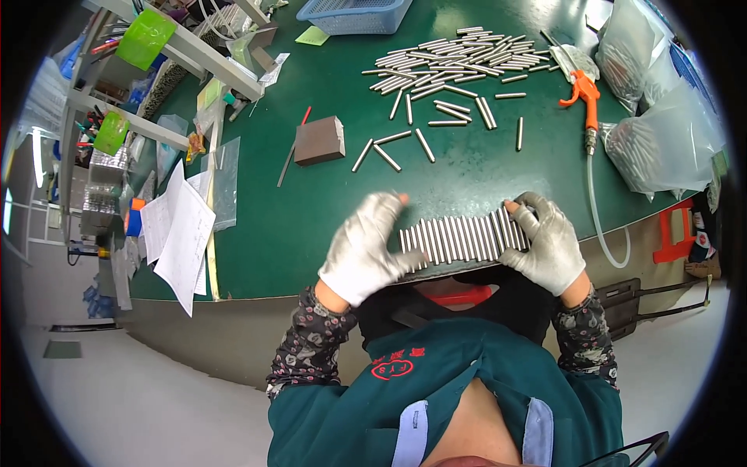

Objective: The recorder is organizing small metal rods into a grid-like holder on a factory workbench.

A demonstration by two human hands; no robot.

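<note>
A row of short steel pins (459, 239) lies side by side along the table's near edge, between my two gloved hands. My left hand (364, 249) is at the row's left end with its fingers apart, the thumb by the lower ends of the first pins and the forefinger stretched out beyond them. At the right end, my right hand (548, 243) is bent round the last pins, fingertips at their far ends and thumb at their near ends. Both gloves are whitish grey, with some bare fingertips showing. Farther off lies a loose heap of similar pins (459, 61), with several strewn nearer.
A brown block (320, 141) and a thin rod (292, 152) lie left on the green table (272, 241). An orange air gun (582, 100) with a hose is at right, beside plastic bags of pins (661, 140). A blue basket (354, 17) stands at the back; papers (183, 233) lie far left.
</note>
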